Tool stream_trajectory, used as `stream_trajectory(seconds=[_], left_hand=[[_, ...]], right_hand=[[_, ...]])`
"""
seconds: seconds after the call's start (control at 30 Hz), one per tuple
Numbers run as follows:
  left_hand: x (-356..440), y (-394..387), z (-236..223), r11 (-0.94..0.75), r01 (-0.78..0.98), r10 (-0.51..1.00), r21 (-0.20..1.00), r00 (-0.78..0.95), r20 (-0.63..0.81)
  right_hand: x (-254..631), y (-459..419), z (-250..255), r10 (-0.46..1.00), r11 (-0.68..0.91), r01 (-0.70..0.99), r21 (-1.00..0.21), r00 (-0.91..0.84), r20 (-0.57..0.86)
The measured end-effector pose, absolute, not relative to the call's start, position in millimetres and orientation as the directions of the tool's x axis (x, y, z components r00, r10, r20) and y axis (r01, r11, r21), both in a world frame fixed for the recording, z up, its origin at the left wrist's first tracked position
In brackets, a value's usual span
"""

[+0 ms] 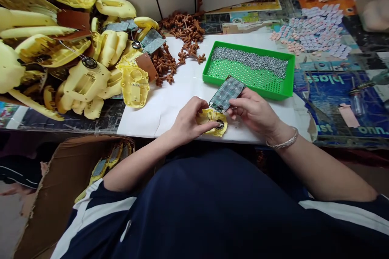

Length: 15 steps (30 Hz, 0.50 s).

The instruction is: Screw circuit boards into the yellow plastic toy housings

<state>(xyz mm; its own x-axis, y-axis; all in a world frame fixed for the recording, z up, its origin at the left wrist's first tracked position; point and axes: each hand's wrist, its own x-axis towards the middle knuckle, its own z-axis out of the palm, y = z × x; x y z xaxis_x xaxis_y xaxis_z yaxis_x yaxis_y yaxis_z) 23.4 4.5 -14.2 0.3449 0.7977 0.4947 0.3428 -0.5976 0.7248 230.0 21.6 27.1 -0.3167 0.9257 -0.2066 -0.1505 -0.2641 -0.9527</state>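
Note:
My left hand (192,120) grips a yellow plastic shell (207,118) just above the white sheet at the table's front edge. Its thumb presses by a round black speaker (219,124) in the shell. In my right hand (253,111) is a circuit board (227,94), tilted, held by its lower right edge between thumb and fingers. The board's near end hangs right over the shell, and thin wires show between the two. Part of the shell is hidden behind my left fingers.
A green tray (209,73) of small screws (252,60) stands behind my right hand. Yellow shells (88,79) are heaped at left, beside brown branched plastic pieces (182,28). Small pale pieces (325,30) lie at back right, near a screwdriver (357,97). A cardboard box (57,194) holds fitted shells below left.

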Motion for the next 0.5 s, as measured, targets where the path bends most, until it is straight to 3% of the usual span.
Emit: stream_trajectory(seconds=[0.1,0.23,0.37,0.5], left_hand=[[30,4,-18,-0.65,0.452,0.758,0.611,0.324,0.566],[35,2,-20,-0.652,0.515,0.747,0.557,0.309,0.588],[33,-1,-21,-0.712,0.497,0.688,0.496,0.353,0.634],[23,-2,-20,-0.8,0.477,0.589,0.365,0.502,0.633]], right_hand=[[228,13,21,0.964,-0.186,-0.154,-0.97,-0.219,-0.15],[227,0,14,0.98,-0.165,-0.195,-0.967,-0.142,-0.138],[229,-9,10,0.973,-0.194,-0.161,-0.968,-0.155,-0.17],[235,-11,9,0.957,-0.188,-0.117,-0.975,-0.246,-0.155]])
